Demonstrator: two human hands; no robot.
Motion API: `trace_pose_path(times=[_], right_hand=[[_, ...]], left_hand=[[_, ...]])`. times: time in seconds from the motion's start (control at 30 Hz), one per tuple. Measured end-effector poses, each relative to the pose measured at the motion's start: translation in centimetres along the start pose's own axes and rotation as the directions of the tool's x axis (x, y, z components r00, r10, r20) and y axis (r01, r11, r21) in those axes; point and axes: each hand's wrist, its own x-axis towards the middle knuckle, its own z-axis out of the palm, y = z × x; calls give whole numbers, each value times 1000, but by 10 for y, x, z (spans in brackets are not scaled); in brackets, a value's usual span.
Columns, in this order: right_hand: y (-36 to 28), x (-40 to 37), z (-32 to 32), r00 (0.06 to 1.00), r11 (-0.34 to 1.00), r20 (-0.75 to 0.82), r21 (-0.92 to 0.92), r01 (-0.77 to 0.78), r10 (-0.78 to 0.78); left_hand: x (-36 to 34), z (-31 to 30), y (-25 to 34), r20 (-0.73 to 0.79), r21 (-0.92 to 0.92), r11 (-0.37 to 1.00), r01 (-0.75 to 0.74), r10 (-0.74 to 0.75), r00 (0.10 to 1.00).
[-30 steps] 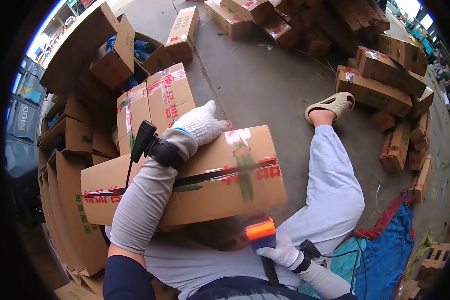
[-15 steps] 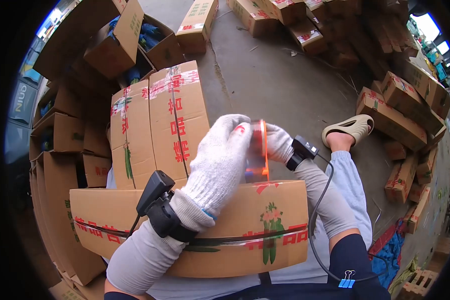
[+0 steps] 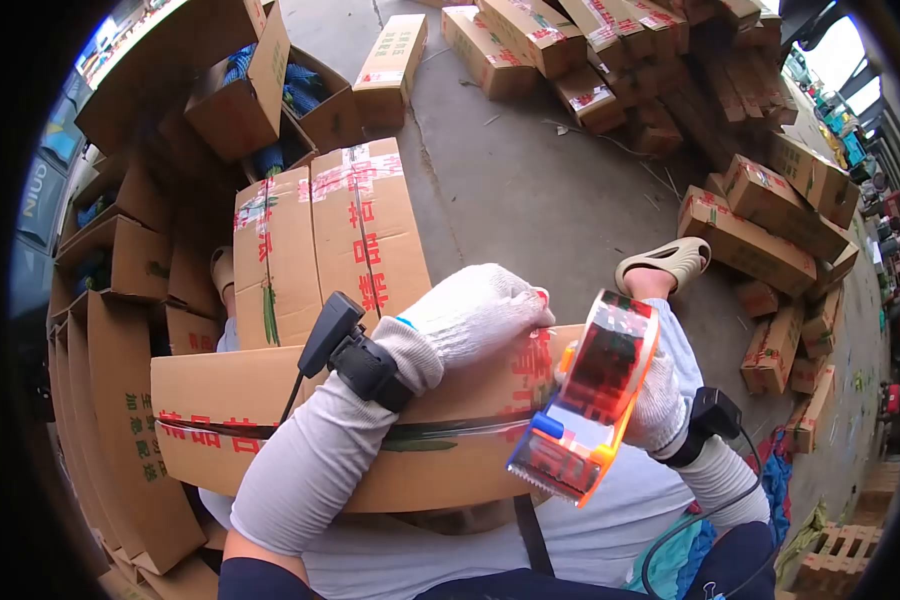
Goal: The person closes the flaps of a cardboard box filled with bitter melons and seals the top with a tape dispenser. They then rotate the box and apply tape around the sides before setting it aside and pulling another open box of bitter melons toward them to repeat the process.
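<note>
My left hand, in a white knitted glove, is closed at the upper right edge of the long cardboard box across my lap. What its fingertips pinch, if anything, is too small to make out. In my gloved right hand is an orange and blue tape dispenser with a roll of red tape, held over the box's right end. Its toothed edge points down and to the left. Dark tape runs along the box's front face. Two taped boxes stand side by side just beyond it.
Open cartons with blue contents stand at the upper left. Closed boxes are piled at the top right, and more at the right. My sandalled foot rests on the grey floor. Blue cloth lies at the lower right.
The tape dispenser has come down and right with my right hand and now shows its broad side. My left hand has moved slightly right and down, apart from the dispenser.
</note>
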Motion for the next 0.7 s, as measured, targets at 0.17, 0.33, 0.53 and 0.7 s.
trace_pose_path(times=[0.17,0.33,0.53,0.7], right_hand=[[-37,-127,73,621,794,-495,365,-486,608],[-90,-151,196,491,766,-594,562,-314,637],[-44,14,151,598,726,-483,635,-264,639],[-52,124,132,805,878,-351,219,-425,477]], left_hand=[[-58,11,34,2,600,794,-97,120,993],[-209,-86,-54,-342,645,572,508,-378,860],[-364,-43,-93,-483,215,821,529,-381,788],[-331,84,3,182,-62,883,465,-448,875]])
